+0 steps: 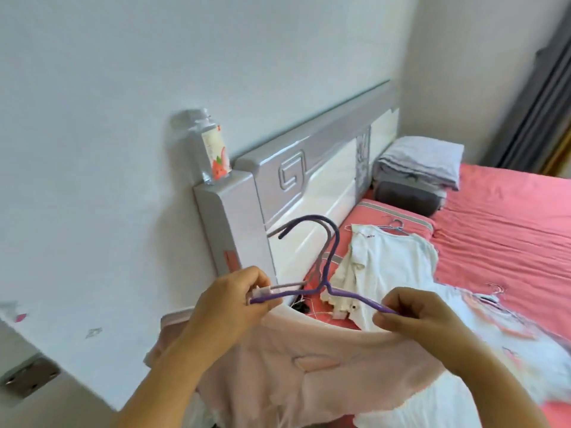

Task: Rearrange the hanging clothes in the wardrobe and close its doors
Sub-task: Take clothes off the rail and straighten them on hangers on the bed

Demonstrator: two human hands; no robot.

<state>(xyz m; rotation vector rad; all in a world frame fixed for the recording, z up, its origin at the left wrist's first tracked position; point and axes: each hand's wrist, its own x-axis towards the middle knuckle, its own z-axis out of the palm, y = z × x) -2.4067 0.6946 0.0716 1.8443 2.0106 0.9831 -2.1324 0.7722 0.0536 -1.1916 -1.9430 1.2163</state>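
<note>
- Setting: a bedroom in a home.
- A bed [509,217] with a pink sheet is seen along the right, set against a plain white wall [154,72].
- A glossy grey-and-white headboard [309,168] is fitted at the bed's end; a clear bottle [213,149] with a fruit label is stood on its corner post.
- Folded grey bedding [423,162] is stacked on a dark cushion [404,196] by the headboard.
- White garments [386,257] on wire hangers are laid out on the sheet.
- A dark curtain [537,97] is hung in the far corner.
</note>
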